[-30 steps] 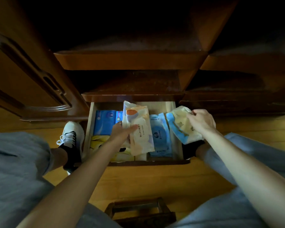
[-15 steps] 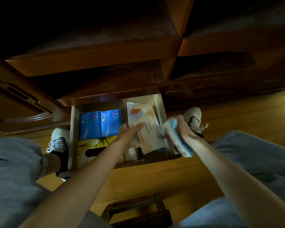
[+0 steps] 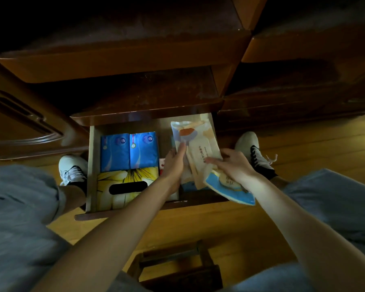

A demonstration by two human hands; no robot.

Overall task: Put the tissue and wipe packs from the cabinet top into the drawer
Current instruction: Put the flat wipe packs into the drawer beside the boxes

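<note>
the open drawer (image 3: pixel 91 165) already looks well stocked: two blue tissue packs (image 3: pixel 129 151) lie side by side at the back of its left half, and a yellow tissue box (image 3: pixel 124 186) sits in front of them, touching their near edge. in the right half the person is still working. the left hand (image 3: pixel 174 165) reaches into the middle of the drawer, its fingers (image 3: pixel 180 149) held together and laid flat against the left edge of a pale wipe pack (image 3: pixel 196 148) with an orange mark, which stands tilted on its long edge and is not yet flat. the right hand (image 3: pixel 233 165) is curled around a blue-edged pack (image 3: pixel 230 189) that hangs over the drawer's front right corner, partly outside it, while its forefinger stretches forward to touch the pale pack. more packaging shows dimly under these two, too dark to identify. judging by this, most of the job appears done, and what is left is to settle the pale pack down and get the blue-edged one fully inside. the cabinet top is out of view, so whether any packs wait up there cannot be told, and the drawer is not yet closed.
</note>
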